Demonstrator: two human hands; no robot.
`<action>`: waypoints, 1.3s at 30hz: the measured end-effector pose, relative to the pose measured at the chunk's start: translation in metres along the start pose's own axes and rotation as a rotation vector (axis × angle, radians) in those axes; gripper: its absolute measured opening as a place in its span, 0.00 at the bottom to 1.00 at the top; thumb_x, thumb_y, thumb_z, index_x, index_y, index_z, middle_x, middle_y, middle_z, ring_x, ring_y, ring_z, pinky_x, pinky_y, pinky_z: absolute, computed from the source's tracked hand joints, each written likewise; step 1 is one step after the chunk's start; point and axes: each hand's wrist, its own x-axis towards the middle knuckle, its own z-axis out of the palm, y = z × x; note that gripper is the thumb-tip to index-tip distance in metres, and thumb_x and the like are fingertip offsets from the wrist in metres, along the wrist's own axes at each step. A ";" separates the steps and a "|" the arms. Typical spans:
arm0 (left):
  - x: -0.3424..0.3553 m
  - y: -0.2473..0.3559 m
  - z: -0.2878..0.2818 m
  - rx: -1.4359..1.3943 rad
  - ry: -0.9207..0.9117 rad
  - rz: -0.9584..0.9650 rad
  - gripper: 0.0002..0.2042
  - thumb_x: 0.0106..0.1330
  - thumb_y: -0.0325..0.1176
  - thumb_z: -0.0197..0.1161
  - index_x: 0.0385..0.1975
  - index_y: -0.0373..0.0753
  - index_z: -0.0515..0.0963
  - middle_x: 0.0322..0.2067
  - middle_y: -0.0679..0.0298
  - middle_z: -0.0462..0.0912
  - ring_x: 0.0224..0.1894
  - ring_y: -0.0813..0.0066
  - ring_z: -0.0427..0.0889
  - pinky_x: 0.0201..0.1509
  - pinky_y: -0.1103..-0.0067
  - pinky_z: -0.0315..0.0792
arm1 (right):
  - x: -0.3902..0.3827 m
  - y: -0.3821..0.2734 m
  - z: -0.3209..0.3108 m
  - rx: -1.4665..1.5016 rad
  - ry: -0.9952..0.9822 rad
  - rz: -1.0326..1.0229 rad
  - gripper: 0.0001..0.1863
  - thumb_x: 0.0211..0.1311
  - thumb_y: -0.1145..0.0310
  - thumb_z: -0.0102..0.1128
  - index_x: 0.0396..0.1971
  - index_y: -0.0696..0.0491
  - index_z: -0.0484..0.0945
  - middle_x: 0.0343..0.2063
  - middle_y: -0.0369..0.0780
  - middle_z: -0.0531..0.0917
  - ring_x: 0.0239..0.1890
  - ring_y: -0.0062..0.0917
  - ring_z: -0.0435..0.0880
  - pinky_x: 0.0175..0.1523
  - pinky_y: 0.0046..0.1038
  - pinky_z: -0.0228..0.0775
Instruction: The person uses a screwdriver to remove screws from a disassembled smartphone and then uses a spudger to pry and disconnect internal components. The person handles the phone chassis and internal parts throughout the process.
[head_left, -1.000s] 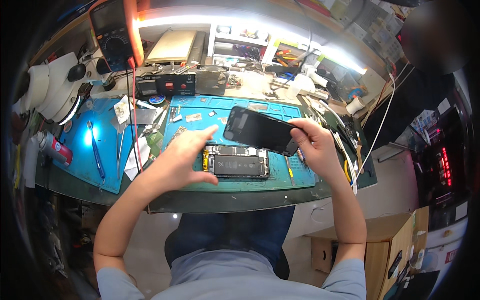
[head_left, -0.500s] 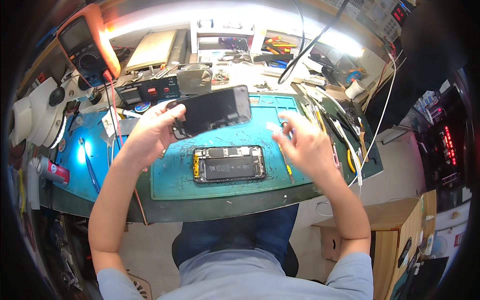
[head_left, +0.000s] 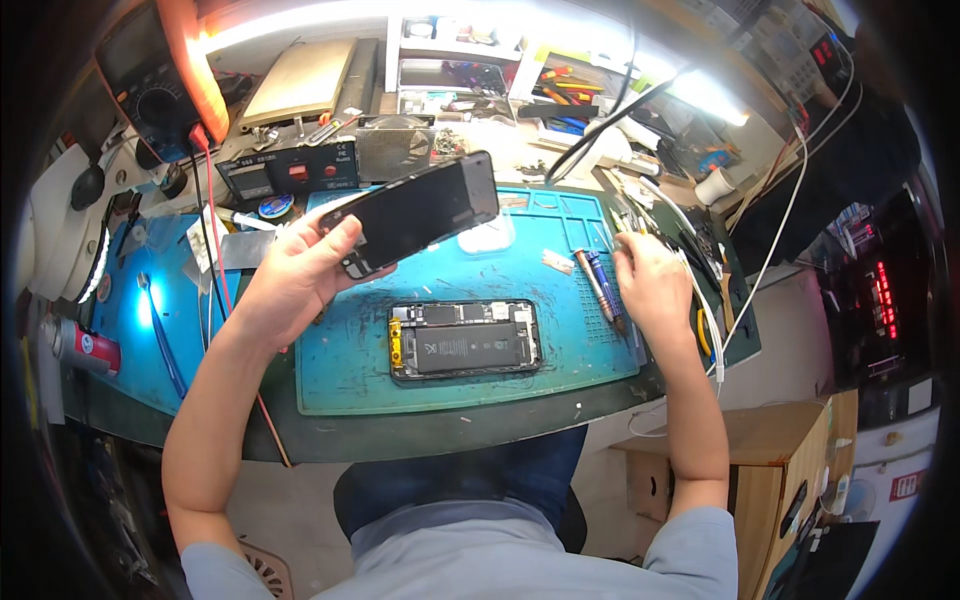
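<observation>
My left hand [head_left: 300, 262] grips a phone screen [head_left: 420, 215] by its left end, thumb on top. The dark screen is raised and tilted above the mat. Below it an opened phone body [head_left: 465, 340] lies flat, its black battery and inner parts bare, a yellow strip at its left end. My right hand [head_left: 655, 285] is at the mat's right edge, by a heap of slim tools [head_left: 690, 245]. Its fingers are curled together; what they hold, if anything, cannot be made out. Beside it two screwdrivers [head_left: 600, 285] lie on the mat.
The blue work mat [head_left: 340, 385] covers the bench. An orange multimeter [head_left: 160, 90] with red and black leads stands back left, near a black boxed device [head_left: 290, 172]. A spray can [head_left: 82, 345] sits far left. White cables [head_left: 720, 340] hang at right.
My right hand has moved right, off the mat's right part to the tool heap, uncovering the screwdrivers. My left hand still holds the phone screen. The whole view has shifted slightly.
</observation>
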 end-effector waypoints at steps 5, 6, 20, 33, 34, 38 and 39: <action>-0.001 -0.001 0.011 0.208 -0.100 -0.096 0.22 0.80 0.38 0.61 0.68 0.36 0.73 0.59 0.64 0.81 0.61 0.77 0.79 0.67 0.74 0.73 | 0.000 -0.057 -0.016 0.647 -0.044 -0.061 0.22 0.69 0.66 0.67 0.62 0.53 0.80 0.41 0.40 0.89 0.41 0.27 0.88 0.48 0.30 0.81; 0.000 0.002 0.018 0.290 -0.134 -0.099 0.22 0.80 0.39 0.62 0.68 0.36 0.73 0.59 0.63 0.82 0.61 0.76 0.80 0.67 0.74 0.74 | -0.001 -0.066 -0.015 0.817 -0.064 -0.142 0.25 0.69 0.66 0.69 0.64 0.53 0.78 0.41 0.40 0.89 0.42 0.25 0.88 0.48 0.30 0.81; -0.001 -0.021 0.017 0.360 -0.223 -0.016 0.20 0.80 0.31 0.59 0.69 0.34 0.74 0.63 0.63 0.80 0.65 0.75 0.76 0.73 0.73 0.68 | -0.033 -0.089 -0.003 0.427 0.358 -0.637 0.17 0.52 0.78 0.75 0.44 0.54 0.86 0.40 0.37 0.86 0.37 0.31 0.84 0.42 0.31 0.80; -0.006 -0.011 0.020 0.409 -0.227 -0.055 0.22 0.79 0.35 0.62 0.67 0.31 0.74 0.61 0.58 0.81 0.63 0.73 0.78 0.70 0.73 0.71 | -0.035 -0.115 0.012 0.346 0.228 -0.716 0.19 0.46 0.75 0.70 0.43 0.56 0.86 0.42 0.39 0.81 0.39 0.30 0.82 0.39 0.29 0.79; -0.007 -0.010 0.021 0.417 -0.228 -0.059 0.22 0.79 0.35 0.62 0.67 0.31 0.74 0.61 0.58 0.81 0.63 0.73 0.78 0.70 0.73 0.70 | -0.035 -0.116 0.012 0.334 0.229 -0.715 0.19 0.45 0.75 0.69 0.42 0.56 0.86 0.42 0.39 0.81 0.39 0.30 0.82 0.39 0.29 0.79; -0.008 -0.008 0.025 0.426 -0.232 -0.056 0.22 0.79 0.33 0.61 0.68 0.30 0.73 0.62 0.58 0.81 0.63 0.73 0.78 0.71 0.73 0.70 | -0.037 -0.118 0.014 0.317 0.225 -0.724 0.19 0.43 0.74 0.68 0.40 0.57 0.86 0.42 0.40 0.81 0.38 0.30 0.83 0.38 0.29 0.79; -0.009 -0.009 0.025 0.409 -0.227 -0.051 0.21 0.79 0.32 0.61 0.68 0.30 0.73 0.62 0.58 0.81 0.63 0.73 0.78 0.71 0.73 0.70 | -0.037 -0.118 0.014 0.318 0.221 -0.727 0.19 0.43 0.74 0.68 0.40 0.57 0.86 0.42 0.40 0.81 0.38 0.30 0.83 0.38 0.29 0.79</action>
